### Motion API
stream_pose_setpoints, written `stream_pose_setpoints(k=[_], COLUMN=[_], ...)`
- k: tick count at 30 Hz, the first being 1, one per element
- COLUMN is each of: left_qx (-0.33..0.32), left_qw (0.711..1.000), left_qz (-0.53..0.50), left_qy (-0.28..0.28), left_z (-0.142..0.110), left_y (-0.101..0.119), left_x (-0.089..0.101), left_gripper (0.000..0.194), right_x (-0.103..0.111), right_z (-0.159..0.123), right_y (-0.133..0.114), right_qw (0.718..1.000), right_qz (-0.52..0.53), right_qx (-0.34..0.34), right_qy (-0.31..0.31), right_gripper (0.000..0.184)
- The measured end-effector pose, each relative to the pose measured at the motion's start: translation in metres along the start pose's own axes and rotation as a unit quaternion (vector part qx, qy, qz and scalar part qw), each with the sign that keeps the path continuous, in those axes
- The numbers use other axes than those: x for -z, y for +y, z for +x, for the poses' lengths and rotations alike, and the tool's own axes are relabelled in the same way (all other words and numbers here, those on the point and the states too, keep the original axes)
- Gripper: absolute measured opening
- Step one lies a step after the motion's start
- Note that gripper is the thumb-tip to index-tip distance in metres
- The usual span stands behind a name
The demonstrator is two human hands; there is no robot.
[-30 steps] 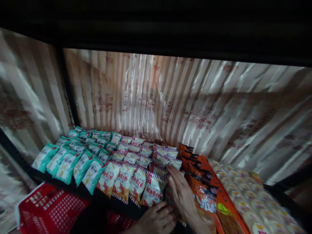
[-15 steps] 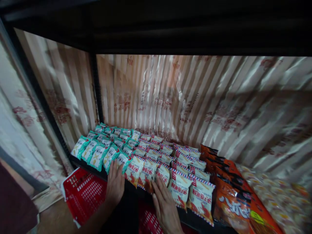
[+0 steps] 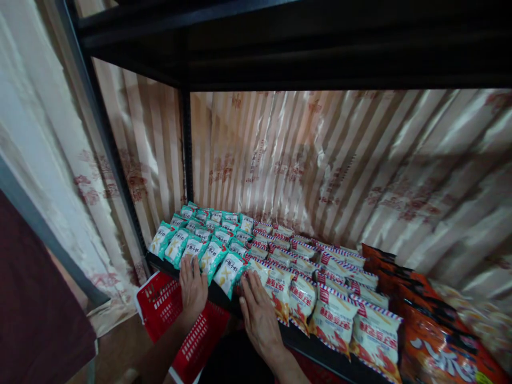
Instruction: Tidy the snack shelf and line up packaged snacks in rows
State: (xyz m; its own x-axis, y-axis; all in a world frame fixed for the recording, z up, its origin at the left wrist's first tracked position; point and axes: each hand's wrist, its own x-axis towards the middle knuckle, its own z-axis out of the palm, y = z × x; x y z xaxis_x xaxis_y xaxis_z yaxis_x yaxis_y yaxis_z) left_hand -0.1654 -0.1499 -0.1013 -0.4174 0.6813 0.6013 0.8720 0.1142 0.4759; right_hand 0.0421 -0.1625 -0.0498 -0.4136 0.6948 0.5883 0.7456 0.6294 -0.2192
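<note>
My left hand (image 3: 193,285) lies with its fingers stretched out against the front row of teal-and-white snack bags (image 3: 193,252), at the lower edge of one of them. To its right, my right hand (image 3: 258,314) is open too, fingers flat on the lower part of a cream-and-red snack bag (image 3: 259,271), beside the last teal bag (image 3: 229,272). Neither hand grips a bag. More cream-and-red bags (image 3: 334,321) stand in leaning rows to the right, their tops edged in blue and red stripes.
Orange snack bags (image 3: 436,341) and clear-wrapped snacks (image 3: 476,306) fill the right end of the black shelf (image 3: 312,349). A red basket (image 3: 160,298) sits below on the left. A black upright (image 3: 116,154) and an upper shelf (image 3: 320,48) frame the space, with a striped curtain (image 3: 272,160) behind.
The view has swung left, so the shelf appears further right. My left hand has shifted left along the teal bags, and my right hand has moved left to the first cream-and-red bag.
</note>
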Motion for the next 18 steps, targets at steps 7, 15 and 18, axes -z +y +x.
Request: stream_pose_setpoints(k=[7, 15, 18], left_qx=[0.008, 0.001, -0.015], left_qw=[1.0, 1.0, 1.0], left_qz=[0.004, 0.016, 0.024], left_qy=[-0.011, -0.011, -0.002], left_z=[0.022, 0.039, 0.04], left_y=[-0.034, -0.061, -0.069], left_x=[0.0, -0.012, -0.016], left_gripper=[0.052, 0.052, 0.052], right_x=[-0.031, -0.062, -0.07], right_z=[0.017, 0.015, 0.018], right_y=[-0.047, -0.07, -0.072], right_qw=[1.0, 0.999, 0.999], right_qz=[0.019, -0.001, 0.002], right_qx=[0.011, 0.029, 0.019], right_qy=[0.002, 0.014, 0.042], right_gripper=[0.05, 0.053, 0.058])
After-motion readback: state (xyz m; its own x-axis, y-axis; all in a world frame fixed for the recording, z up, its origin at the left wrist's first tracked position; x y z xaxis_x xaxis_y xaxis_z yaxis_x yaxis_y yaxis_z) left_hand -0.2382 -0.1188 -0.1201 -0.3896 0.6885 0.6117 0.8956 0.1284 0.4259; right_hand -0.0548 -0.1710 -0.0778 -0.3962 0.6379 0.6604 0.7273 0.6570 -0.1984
